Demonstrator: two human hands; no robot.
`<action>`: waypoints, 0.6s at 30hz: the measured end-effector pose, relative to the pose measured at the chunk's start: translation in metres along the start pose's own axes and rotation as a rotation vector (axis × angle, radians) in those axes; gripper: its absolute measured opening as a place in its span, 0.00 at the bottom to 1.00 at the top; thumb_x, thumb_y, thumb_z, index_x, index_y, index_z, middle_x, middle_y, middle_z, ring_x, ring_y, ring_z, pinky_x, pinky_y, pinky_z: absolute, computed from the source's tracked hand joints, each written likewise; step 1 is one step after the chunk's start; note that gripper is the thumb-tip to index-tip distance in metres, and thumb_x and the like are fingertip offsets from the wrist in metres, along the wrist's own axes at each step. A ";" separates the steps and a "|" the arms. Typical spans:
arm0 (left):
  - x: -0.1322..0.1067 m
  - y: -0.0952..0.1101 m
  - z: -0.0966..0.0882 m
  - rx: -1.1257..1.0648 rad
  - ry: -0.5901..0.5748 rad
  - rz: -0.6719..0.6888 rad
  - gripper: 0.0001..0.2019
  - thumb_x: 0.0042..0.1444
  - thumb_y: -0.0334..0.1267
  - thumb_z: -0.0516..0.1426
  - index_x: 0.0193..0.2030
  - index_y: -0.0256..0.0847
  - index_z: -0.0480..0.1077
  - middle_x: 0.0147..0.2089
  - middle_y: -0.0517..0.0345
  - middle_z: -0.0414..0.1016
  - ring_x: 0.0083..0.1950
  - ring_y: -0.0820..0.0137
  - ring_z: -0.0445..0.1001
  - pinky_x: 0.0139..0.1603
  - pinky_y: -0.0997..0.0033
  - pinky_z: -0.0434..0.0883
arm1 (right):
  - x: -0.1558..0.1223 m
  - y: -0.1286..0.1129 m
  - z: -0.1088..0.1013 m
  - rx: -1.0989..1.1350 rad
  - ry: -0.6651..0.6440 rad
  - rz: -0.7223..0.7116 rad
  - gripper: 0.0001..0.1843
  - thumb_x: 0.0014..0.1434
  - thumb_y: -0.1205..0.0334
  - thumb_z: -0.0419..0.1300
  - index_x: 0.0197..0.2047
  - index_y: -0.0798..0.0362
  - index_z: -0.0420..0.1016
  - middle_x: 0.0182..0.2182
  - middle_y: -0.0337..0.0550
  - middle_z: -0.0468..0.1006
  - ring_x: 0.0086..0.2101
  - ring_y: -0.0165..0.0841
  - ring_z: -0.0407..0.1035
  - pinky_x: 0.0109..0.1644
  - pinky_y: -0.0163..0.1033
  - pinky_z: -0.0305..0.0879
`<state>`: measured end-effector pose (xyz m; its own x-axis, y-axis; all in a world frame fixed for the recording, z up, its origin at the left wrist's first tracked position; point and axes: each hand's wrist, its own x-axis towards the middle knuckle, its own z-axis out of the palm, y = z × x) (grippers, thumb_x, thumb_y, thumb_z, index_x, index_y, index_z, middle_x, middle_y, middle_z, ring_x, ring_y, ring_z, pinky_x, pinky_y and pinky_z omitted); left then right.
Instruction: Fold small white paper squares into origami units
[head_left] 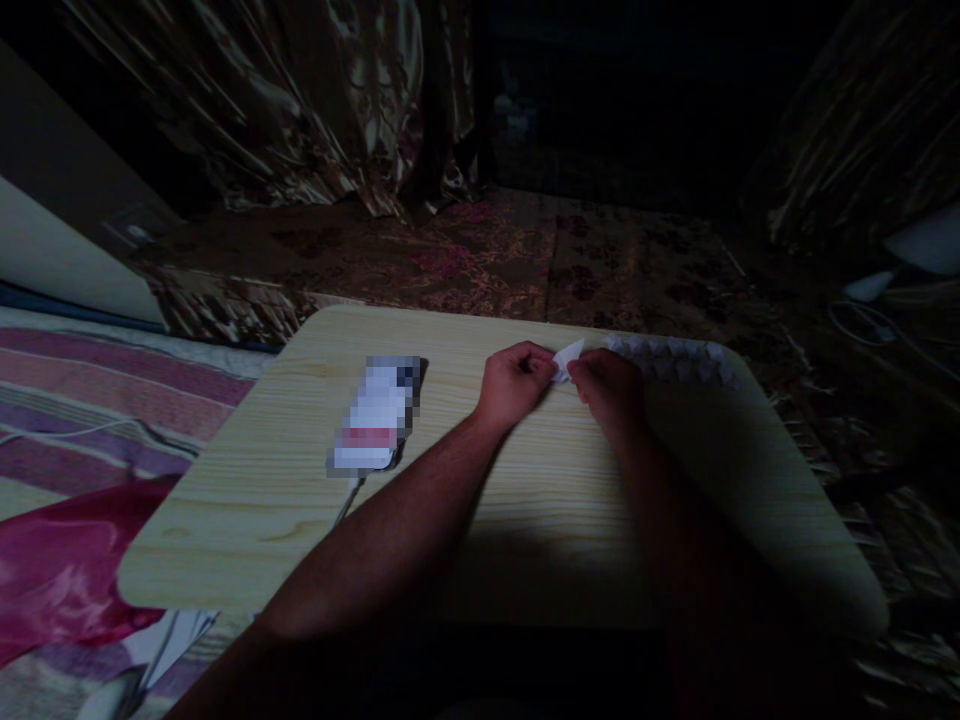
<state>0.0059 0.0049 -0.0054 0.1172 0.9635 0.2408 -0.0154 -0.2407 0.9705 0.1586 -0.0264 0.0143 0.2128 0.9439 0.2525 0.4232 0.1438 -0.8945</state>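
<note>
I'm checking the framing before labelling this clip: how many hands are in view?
2. The left hand grips the left side of the white paper; the right hand grips its right side. Some fingers are hidden.

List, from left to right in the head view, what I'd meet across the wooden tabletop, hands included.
Phone → left hand → white folded paper → right hand → rows of small white pieces, reaching beyond that hand.
</note>
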 end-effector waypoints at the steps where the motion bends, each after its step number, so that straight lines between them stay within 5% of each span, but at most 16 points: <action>1: 0.000 0.000 0.000 -0.002 0.001 -0.007 0.08 0.49 0.40 0.63 0.33 0.37 0.77 0.28 0.58 0.76 0.27 0.75 0.68 0.28 0.75 0.64 | 0.000 0.000 0.000 0.000 -0.003 0.000 0.13 0.53 0.51 0.62 0.26 0.52 0.73 0.16 0.34 0.69 0.20 0.29 0.62 0.26 0.35 0.59; 18: -0.002 -0.002 0.001 0.037 -0.014 0.008 0.09 0.50 0.39 0.62 0.36 0.37 0.78 0.26 0.60 0.74 0.25 0.76 0.65 0.26 0.76 0.61 | 0.001 0.002 0.003 -0.042 0.008 0.011 0.12 0.52 0.52 0.62 0.26 0.51 0.72 0.16 0.34 0.69 0.21 0.30 0.62 0.26 0.35 0.58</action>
<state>0.0063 0.0037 -0.0076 0.1309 0.9599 0.2481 0.0203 -0.2527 0.9673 0.1574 -0.0242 0.0117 0.2244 0.9429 0.2462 0.4578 0.1210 -0.8808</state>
